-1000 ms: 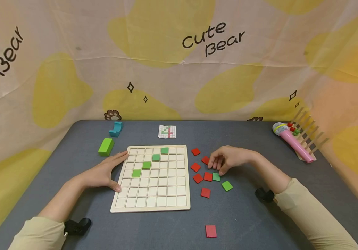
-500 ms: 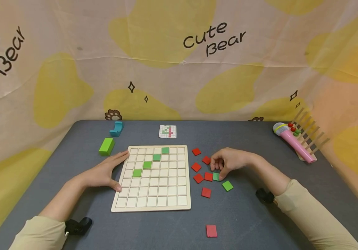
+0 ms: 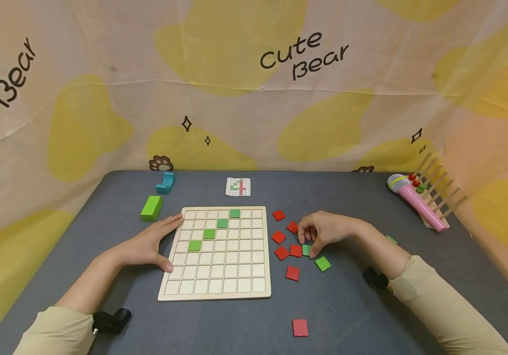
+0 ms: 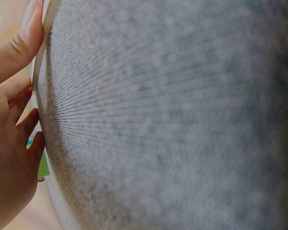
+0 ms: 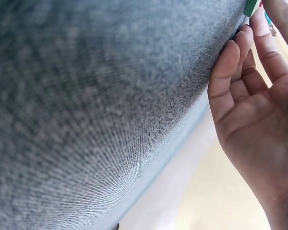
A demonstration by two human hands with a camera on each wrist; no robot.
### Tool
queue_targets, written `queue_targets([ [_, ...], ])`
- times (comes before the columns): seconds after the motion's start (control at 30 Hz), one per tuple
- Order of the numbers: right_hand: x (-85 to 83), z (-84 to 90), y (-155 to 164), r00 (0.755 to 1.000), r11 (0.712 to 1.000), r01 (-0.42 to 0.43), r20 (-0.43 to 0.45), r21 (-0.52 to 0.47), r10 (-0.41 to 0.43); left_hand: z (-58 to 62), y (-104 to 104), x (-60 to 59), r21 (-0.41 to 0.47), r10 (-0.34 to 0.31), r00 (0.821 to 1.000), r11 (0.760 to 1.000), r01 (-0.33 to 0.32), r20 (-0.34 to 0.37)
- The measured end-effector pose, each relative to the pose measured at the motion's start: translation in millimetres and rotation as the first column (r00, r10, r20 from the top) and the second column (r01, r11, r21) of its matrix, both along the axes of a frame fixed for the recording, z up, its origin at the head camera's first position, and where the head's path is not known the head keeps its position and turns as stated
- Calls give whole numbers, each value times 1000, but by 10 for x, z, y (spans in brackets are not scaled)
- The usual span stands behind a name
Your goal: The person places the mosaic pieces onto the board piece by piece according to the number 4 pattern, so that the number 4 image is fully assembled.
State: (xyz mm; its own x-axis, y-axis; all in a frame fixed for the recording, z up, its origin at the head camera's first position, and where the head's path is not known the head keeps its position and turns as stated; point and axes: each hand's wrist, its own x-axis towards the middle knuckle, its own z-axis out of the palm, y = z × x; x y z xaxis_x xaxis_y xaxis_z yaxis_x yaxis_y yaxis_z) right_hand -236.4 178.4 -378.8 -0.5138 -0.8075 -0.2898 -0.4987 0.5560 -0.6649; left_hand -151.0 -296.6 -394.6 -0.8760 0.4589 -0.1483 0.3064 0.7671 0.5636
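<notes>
A wooden grid board (image 3: pixel 215 297) lies on the table in the head view, with several green tiles (image 3: pixel 222 223) set in a diagonal line of its squares. My left hand (image 3: pixel 145 246) rests along the board's left edge, thumb and fingers spread and fairly straight. To the right of the board, my right hand (image 3: pixel 324 229) pinches a green square tile (image 3: pixel 306 250) between thumb and forefinger, the tile still at table level. Its other fingers curl loosely. In the right wrist view that green tile (image 5: pixel 251 7) shows at the fingertips. Several red tiles (image 3: pixel 278 237) lie close by.
A light green tile (image 3: pixel 322 264) lies right of the pinched one; a red tile (image 3: pixel 300 328) lies nearer. A patterned card (image 3: pixel 238 187), a green block (image 3: pixel 152 208) and a blue piece (image 3: pixel 165 183) are behind. A pink toy microphone (image 3: pixel 418 202) lies beside a pegged rack (image 3: pixel 446 195).
My right thumb and forefinger have come together on the green tile. A bit of green now shows behind the right forearm. The left hand and board stay put.
</notes>
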Motion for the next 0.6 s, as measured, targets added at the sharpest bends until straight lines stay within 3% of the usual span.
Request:
queue_targets([
  [0.6,-3,72,-36,999,999,30,-32,21,-29,4,1,1,2,3,1000,1000,-3,3],
])
